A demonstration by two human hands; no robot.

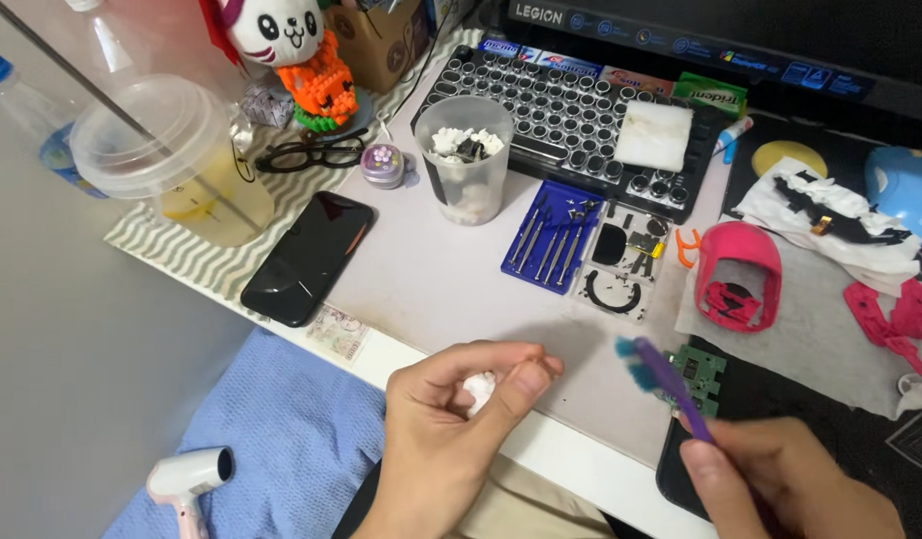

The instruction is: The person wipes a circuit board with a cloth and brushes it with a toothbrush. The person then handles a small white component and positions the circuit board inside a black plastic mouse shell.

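Fingers of the left hand (451, 419) pinch a small white keycap (479, 389) just above the tabletop (431, 289) edge; the right hand (780, 479) grips a purple toothbrush (660, 374), bristles up, near a green circuit board (698, 376). Beyond stands the keycap cup (466, 160).

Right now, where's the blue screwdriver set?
In the head view, the blue screwdriver set lies mid-desk, just below the keyboard, between the clear plastic cup and the clear parts tray.
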